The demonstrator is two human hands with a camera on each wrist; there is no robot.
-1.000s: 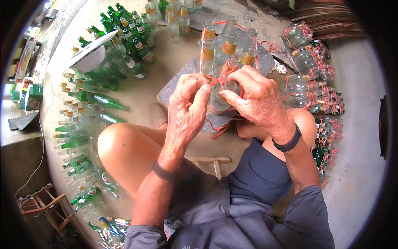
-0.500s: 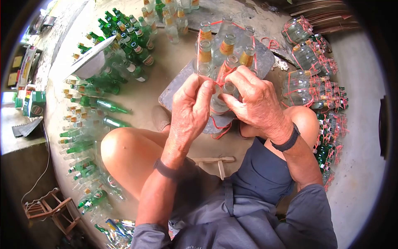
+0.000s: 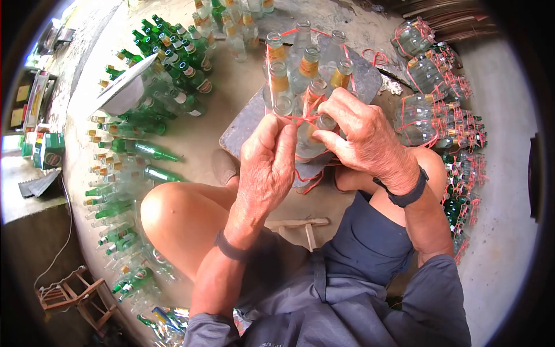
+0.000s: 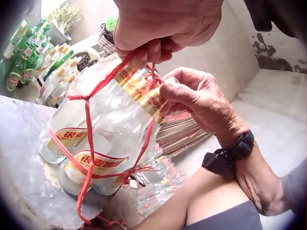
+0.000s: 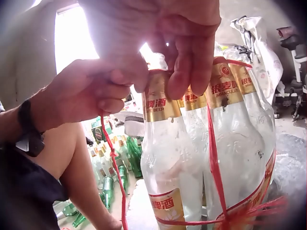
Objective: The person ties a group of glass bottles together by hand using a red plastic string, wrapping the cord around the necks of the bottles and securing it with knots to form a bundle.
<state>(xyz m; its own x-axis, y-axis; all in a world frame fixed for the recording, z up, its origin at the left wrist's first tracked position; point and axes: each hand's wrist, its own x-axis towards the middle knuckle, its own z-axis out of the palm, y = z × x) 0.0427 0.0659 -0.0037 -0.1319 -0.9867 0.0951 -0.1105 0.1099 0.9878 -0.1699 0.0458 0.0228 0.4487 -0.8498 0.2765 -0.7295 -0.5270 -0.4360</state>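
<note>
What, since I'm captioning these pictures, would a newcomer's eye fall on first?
Probably the clear bottles standing bunched on the grey board in the head view's upper middle, ringed with red twine. The left hand pinches that twine near the bottle tops, and the right hand holds one bottle's neck. Next come the crowded green bottles at upper left and the tied bundles along the right.

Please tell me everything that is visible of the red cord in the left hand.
The red cord looks like thin plastic twine with several knots. It encircles the bundled clear bottles, strands rising toward their necks. The left hand pinches one strand; whether the right hand touches it is hidden. A loose length trails at the grey board's edge.
</note>
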